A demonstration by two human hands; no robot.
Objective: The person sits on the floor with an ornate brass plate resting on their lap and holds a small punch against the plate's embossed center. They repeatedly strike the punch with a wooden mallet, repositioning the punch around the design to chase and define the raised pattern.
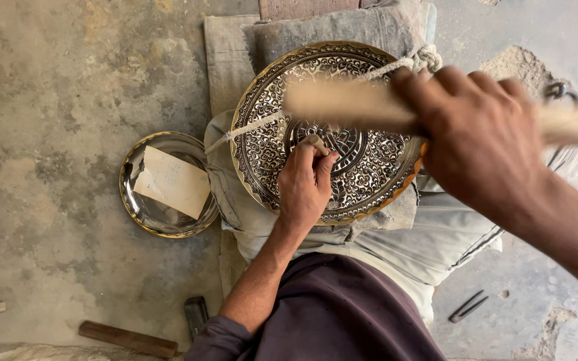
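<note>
On the concrete floor at left we see a shallow steel dish with a paper slip in it. Beside it, our left hand pinches a small chisel upright against the engraved brass plate, which rests on padded cloth. Farther right, our right hand is closed around a motion-blurred wooden mallet above the plate.

Bare concrete floor, stained and blotchy, lies under flat daylight. A heap of grey dust sits at two o'clock. At seven o'clock lies a wooden stick; grey cloth padding lies at twelve.
</note>
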